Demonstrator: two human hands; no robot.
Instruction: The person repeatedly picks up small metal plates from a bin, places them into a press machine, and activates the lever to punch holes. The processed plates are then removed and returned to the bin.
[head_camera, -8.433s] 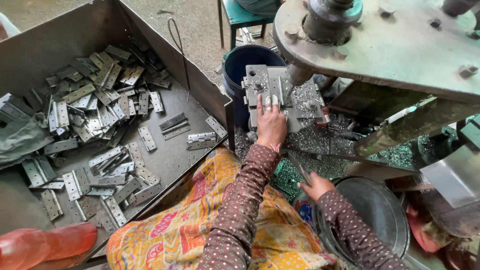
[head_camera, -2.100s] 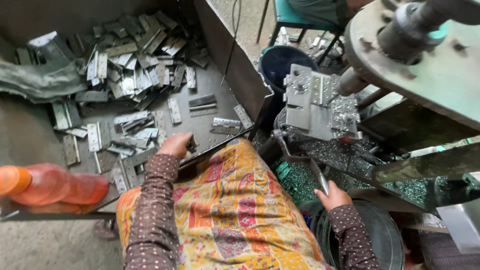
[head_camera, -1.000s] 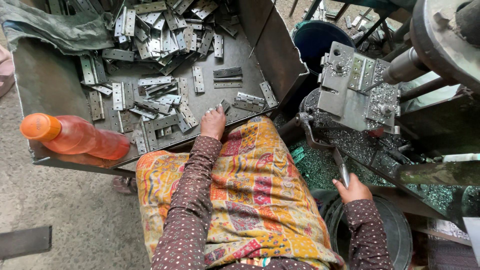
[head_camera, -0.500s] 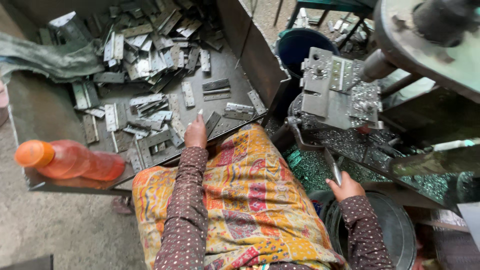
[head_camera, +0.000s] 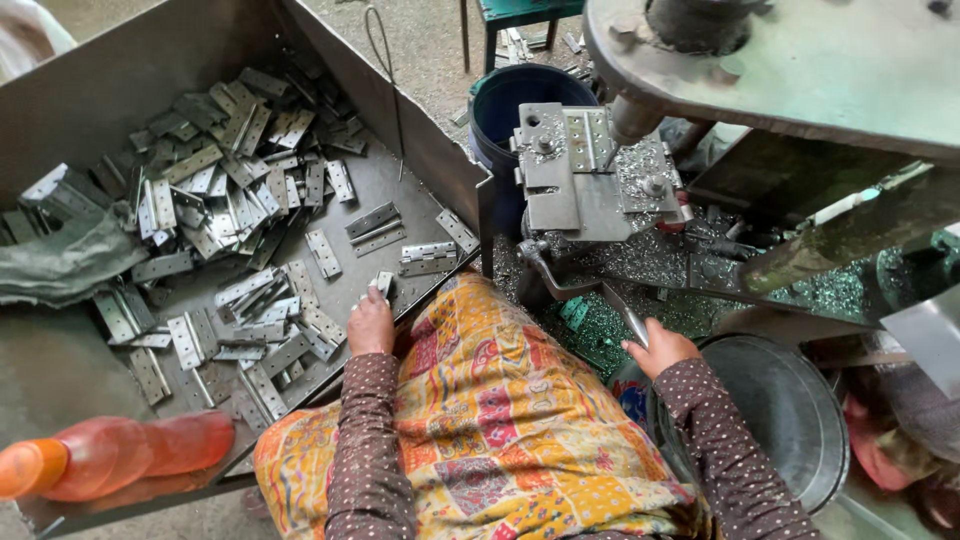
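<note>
My left hand (head_camera: 370, 322) rests at the front rim of a big metal tray (head_camera: 420, 150) and pinches a small grey metal hinge plate (head_camera: 383, 286). Several more hinge plates (head_camera: 230, 200) lie heaped across the tray. My right hand (head_camera: 655, 345) is closed around a slim metal lever (head_camera: 625, 318) below the drill press jig (head_camera: 585, 175), where another plate (head_camera: 581, 140) sits clamped under the drill bit. A patterned yellow cloth (head_camera: 490, 420) covers my lap between both arms.
An orange plastic bottle (head_camera: 120, 455) lies at the tray's near left corner. A blue bucket (head_camera: 525, 95) stands behind the jig, a dark metal pan (head_camera: 790, 410) sits to my right, and metal shavings (head_camera: 640, 260) cover the machine bed. A grey rag (head_camera: 60, 265) lies at the left.
The view has swung right and closer to the machine. My left hand has lifted a hinge plate from the tray's front edge. My right hand stays on the lever.
</note>
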